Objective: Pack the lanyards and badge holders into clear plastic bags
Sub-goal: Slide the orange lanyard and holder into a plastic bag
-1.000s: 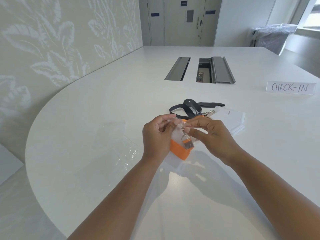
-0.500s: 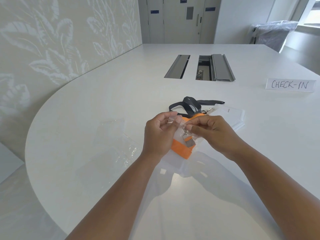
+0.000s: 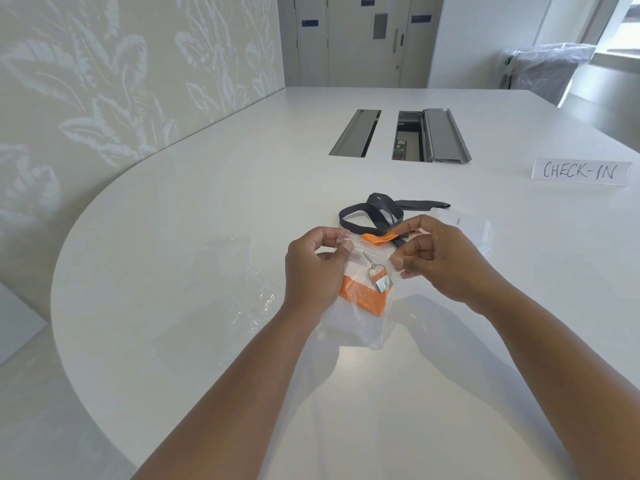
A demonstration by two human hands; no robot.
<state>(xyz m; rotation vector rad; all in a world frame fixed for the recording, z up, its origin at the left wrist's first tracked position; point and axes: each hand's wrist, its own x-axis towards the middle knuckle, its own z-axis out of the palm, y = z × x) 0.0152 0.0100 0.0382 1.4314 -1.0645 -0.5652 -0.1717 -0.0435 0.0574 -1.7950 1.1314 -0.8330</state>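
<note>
I hold a clear plastic bag (image 3: 356,327) upright above the white table. Inside it lies a folded orange lanyard (image 3: 363,297) with a metal clip (image 3: 379,278). My left hand (image 3: 315,268) pinches the bag's top edge at its left corner. My right hand (image 3: 440,258) pinches the same top edge at the right. Behind my hands a black lanyard (image 3: 374,213) lies coiled on the table, with another orange lanyard (image 3: 381,237) partly hidden by the bag. A stack of clear badge holders (image 3: 467,225) sits to the right of them.
More empty clear bags (image 3: 239,275) lie flat on the white table (image 3: 173,220) to my left. A CHECK-IN sign (image 3: 580,171) stands at the right. Two cable hatches (image 3: 401,135) are set in the table's middle, one open. The rounded table edge curves at left.
My hands have drawn apart along the bag's top edge, the right one sliding to the right. The bag with the orange lanyard now hangs lower and shows more fully.
</note>
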